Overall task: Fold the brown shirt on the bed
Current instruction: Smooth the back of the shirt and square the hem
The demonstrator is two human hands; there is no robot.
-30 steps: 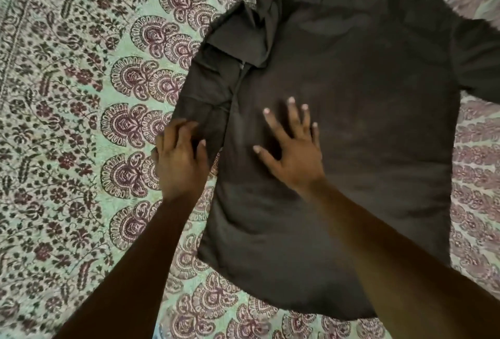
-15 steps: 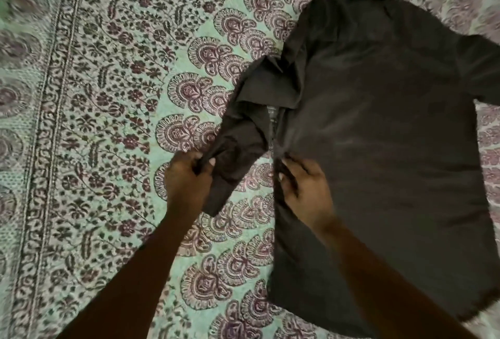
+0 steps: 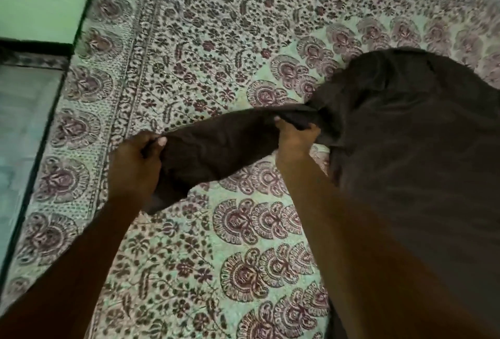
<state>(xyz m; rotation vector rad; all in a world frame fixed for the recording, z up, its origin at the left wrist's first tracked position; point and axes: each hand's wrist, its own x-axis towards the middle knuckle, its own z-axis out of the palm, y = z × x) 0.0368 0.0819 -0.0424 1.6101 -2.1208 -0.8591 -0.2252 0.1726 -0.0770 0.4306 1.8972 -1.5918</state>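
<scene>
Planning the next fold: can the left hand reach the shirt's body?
Probably yes: left hand, gripping the sleeve, has only the right hand between it and the shirt's body.

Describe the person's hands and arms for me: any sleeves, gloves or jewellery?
No gloves on the left hand or right hand, and no rings show. The left forearm and right forearm are bare to the frame edge: no sleeve, watch or bracelet.

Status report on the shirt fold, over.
Left hand grips sleeve at its end, right hand grips it near the shoulder. Brown shirt lies on bedsheet, sleeve stretched between hands, not folded. Only bedsheet beneath the sleeve.
</scene>
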